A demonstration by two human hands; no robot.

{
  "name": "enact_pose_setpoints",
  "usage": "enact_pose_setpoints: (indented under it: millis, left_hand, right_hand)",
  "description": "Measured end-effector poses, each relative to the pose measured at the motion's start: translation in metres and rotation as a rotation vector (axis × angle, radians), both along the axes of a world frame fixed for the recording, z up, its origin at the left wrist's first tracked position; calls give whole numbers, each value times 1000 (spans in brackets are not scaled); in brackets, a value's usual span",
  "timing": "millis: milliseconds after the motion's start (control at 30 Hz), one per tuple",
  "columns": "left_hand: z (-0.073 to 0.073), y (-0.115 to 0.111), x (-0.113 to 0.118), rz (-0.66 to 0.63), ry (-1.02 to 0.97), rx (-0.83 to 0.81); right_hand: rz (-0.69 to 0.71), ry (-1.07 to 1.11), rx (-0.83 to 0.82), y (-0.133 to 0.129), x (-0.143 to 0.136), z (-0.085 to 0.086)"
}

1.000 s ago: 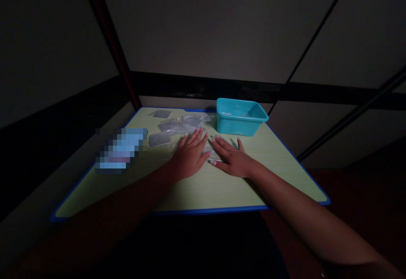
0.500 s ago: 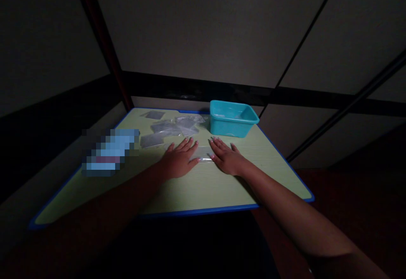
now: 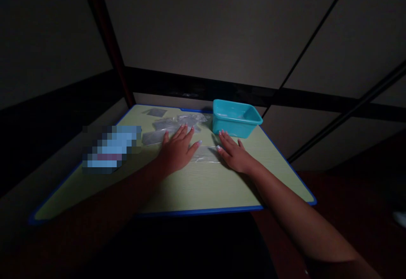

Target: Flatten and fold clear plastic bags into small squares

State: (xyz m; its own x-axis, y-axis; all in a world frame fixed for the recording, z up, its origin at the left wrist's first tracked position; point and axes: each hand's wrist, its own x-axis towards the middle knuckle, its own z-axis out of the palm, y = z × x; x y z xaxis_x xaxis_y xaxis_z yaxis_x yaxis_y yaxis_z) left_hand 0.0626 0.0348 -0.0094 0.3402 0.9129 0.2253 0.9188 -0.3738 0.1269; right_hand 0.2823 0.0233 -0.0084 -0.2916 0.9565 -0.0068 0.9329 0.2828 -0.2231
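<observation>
A clear plastic bag (image 3: 207, 154) lies flat on the pale green table (image 3: 196, 190), between and partly beneath my hands. My left hand (image 3: 177, 150) is spread palm down over the bag's left part, its fingers pointing toward several clear bags (image 3: 187, 121) farther back. On the bag's right side, my right hand (image 3: 234, 153) is also palm down with its fingers extended, close in front of a turquoise basket (image 3: 233, 127). Neither hand grips anything. Whether the palms press on the bag or hover just above it is hard to tell.
A blurred light-blue object (image 3: 114, 147) lies at the table's left side. Another flat bag (image 3: 156, 112) is near the back left corner. The table has a blue edge, and a panelled wall (image 3: 196, 29) rises behind it.
My hands have moved apart and slightly forward, the left one to the left and the right one to the right. More of the clear bag shows between them.
</observation>
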Motion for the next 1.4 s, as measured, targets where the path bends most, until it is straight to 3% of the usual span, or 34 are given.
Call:
enact_pose_setpoints:
  millis: [100,233,367,700,833,1000,1133,1400]
  left_hand:
    - [-1,0,1,-47,-1,27]
    - [-13,1,2,-140,73,-109]
    - [-20,4,-1,-141,110,-196]
    - [-19,5,-7,-122,111,-225]
    - [-20,6,-6,-115,94,-230]
    - [-21,7,-5,-111,107,-240]
    - [-20,8,-6,-113,124,-238]
    - [-21,10,-9,-115,104,-260]
  right_hand:
    - [123,3,31,-4,-14,-2]
    - [205,-75,-31,-6,-23,-3]
    - [155,-115,-85,-5,-16,-2]
    - [46,-173,-235,0,17,9]
    - [27,-110,-67,1,11,6]
    - [217,-65,38,-4,-12,-2]
    - [192,-91,-71,-5,-13,-1]
    - [120,-177,-271,7,26,11]
